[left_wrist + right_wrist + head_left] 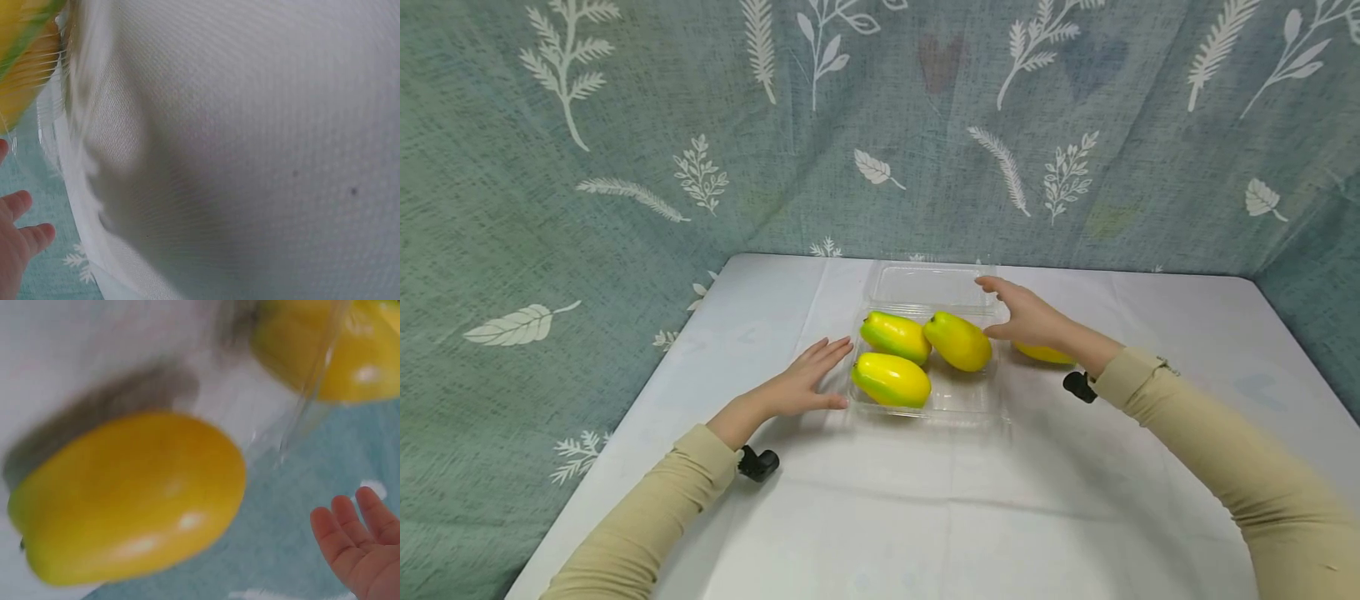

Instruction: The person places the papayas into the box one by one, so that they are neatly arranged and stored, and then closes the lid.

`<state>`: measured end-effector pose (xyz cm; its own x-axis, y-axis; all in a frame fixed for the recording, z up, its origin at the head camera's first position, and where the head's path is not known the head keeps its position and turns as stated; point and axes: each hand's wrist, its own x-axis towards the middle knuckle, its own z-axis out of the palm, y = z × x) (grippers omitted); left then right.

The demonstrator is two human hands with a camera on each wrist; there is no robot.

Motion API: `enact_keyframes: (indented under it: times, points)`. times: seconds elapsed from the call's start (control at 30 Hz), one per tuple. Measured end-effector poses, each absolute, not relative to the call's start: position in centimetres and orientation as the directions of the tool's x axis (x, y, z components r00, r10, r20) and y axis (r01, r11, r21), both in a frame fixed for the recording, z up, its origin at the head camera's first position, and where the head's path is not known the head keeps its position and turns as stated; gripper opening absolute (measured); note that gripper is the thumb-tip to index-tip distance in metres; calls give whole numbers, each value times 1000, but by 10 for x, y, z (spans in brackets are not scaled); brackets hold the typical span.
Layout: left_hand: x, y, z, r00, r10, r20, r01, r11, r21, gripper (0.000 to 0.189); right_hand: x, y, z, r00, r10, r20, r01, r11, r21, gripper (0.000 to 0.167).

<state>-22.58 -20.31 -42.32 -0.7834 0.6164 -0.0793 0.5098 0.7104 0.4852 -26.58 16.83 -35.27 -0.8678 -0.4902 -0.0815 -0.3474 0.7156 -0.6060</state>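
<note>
A clear plastic clamshell box [962, 398] lies on the table, its lid [917, 285] folded back behind it. Inside are three yellow-green fruits shaped like papayas: one at the back left [895, 336], one at the front left [891, 381], one at the right [958, 342]. My left hand [801, 385] is spread beside the box's left wall, holding nothing. Over the right rim reaches my right hand [1028, 317], fingers apart and empty, thumb near the right fruit. Beneath its wrist a similar fruit [131, 500] lies outside the box, partly hidden in the head view.
A white cloth [880, 517] covers the table. Behind and to the left hangs a green-blue curtain [925, 192] with white leaf prints. Small black cameras sit on the left wrist [758, 464] and the right wrist [1079, 387].
</note>
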Motion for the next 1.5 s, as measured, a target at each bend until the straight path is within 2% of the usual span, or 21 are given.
enact_keyframes:
  times: [0.47,0.77,1.5]
  points:
    - [-224,-203,-422,-790,606,-93,499,724,475,86,-267,220,-344,-920,-383,-81,-258,749,-611,77]
    - [-223,-202,-421,-791,606,-89,499,721,481,86,-260,241,-366,-934,-342,-100,-218,770,-599,74]
    - [-224,-202,-421,-789,608,-86,500,718,484,87,-241,276,-414,-956,-278,-94,-150,740,-656,75]
